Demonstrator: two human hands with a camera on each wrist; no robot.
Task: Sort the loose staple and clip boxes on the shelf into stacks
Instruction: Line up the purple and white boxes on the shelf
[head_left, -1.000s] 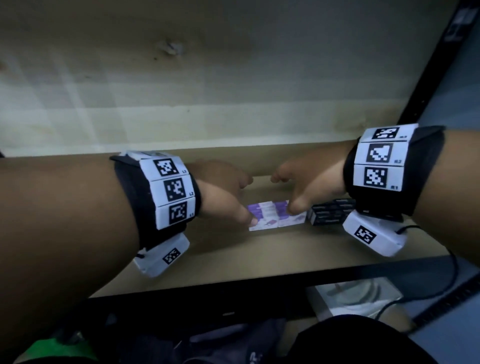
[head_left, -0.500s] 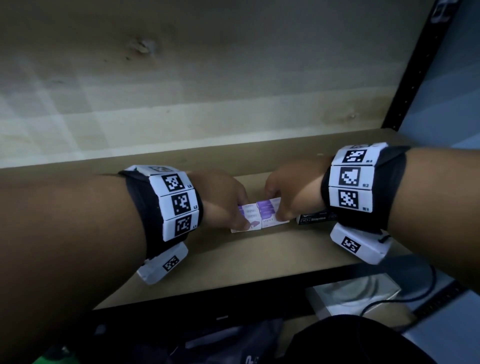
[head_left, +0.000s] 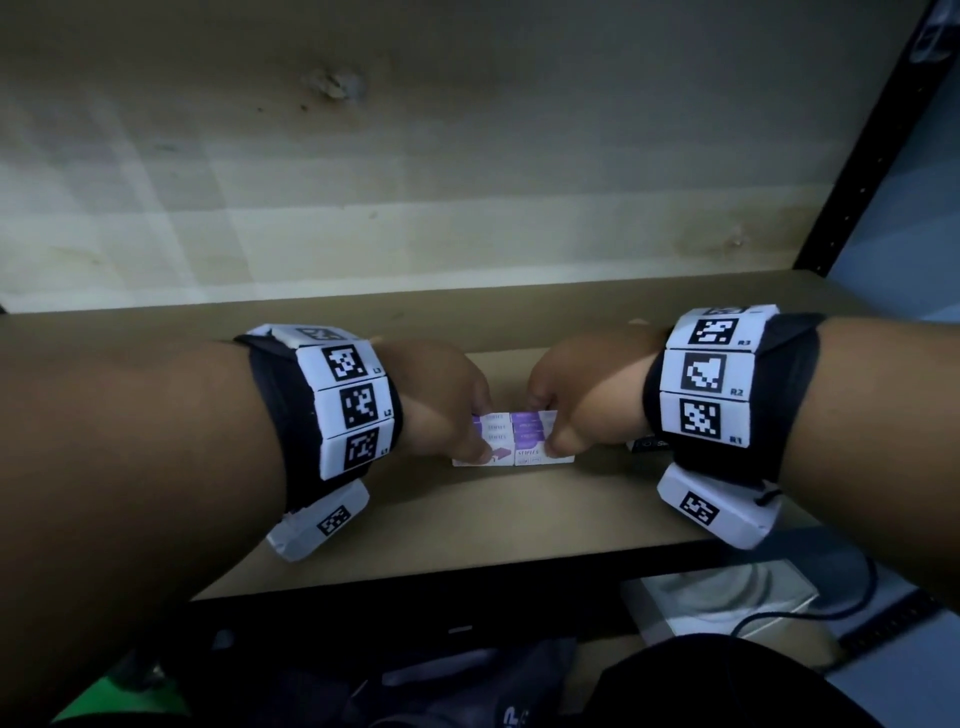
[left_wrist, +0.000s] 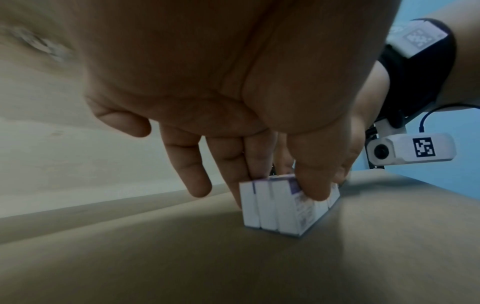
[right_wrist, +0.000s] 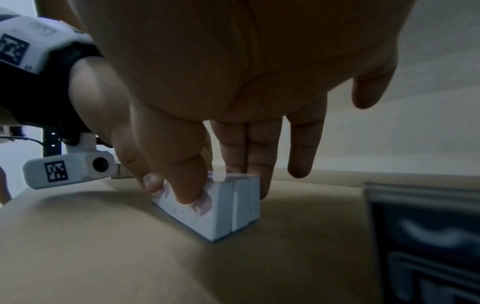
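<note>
Several white-and-purple staple boxes (head_left: 519, 447) stand pressed side by side as one block on the brown shelf (head_left: 467, 519). My left hand (head_left: 480, 434) pinches the block's left end, thumb on the near face and fingers behind it. My right hand (head_left: 546, 430) pinches the right end the same way. In the left wrist view the left hand (left_wrist: 280, 191) has its thumb on the front of the boxes (left_wrist: 270, 209). In the right wrist view the right hand (right_wrist: 226, 193) holds the boxes (right_wrist: 226, 211) likewise.
Black staple boxes (head_left: 647, 444) lie to the right of the block, mostly hidden by my right wrist, and loom large in the right wrist view as a black box (right_wrist: 426, 242). A pale back wall (head_left: 467, 208) closes the shelf. A black upright (head_left: 872, 135) stands at right.
Both hands have closed in on the purple-and-white boxes and now pinch them front and back. My right wrist now covers most of the black boxes.
</note>
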